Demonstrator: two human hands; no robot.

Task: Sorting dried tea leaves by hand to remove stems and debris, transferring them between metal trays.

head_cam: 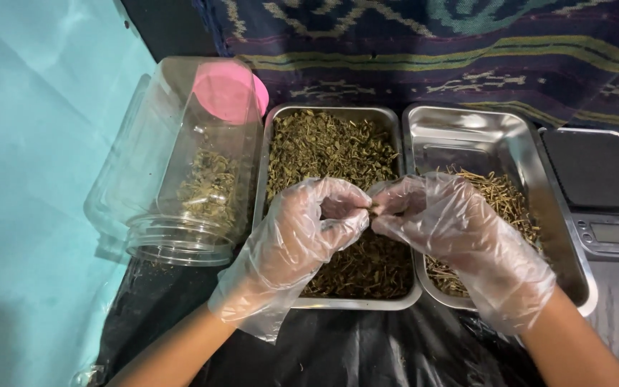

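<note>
We see two hands in thin clear plastic gloves meeting over the trays. Left hand [308, 228] curled, thumb and fingertips pinched; right hand [447, 228] likewise, fingertips pressed onto the same spot. Between them a small dried herb sprig [375, 208], brownish, held by both hands at once, mostly hidden by the fingers, so we cannot tell its shape. It hangs above the gap between the two trays. Left metal tray [332, 303] is filled with dried green-brown leaves and bits, right up to the far wall. Right metal tray [467, 129] is bare and shiny at the far half, with a pile of thin pale dried stems [504, 195] at the near half, partly under the right hand. Left of the trays lies a clear plastic jar [173, 186] on its side, mouth toward us, some dried leaves inside, pink round lid [229, 92] at its far end. Far right sits a small digital scale [602, 188], dark platform, grey panel near. Black plastic sheet [367, 351] under everything, turquoise surface [30, 179] at left, patterned woven cloth [431, 43] at the far edge.
</note>
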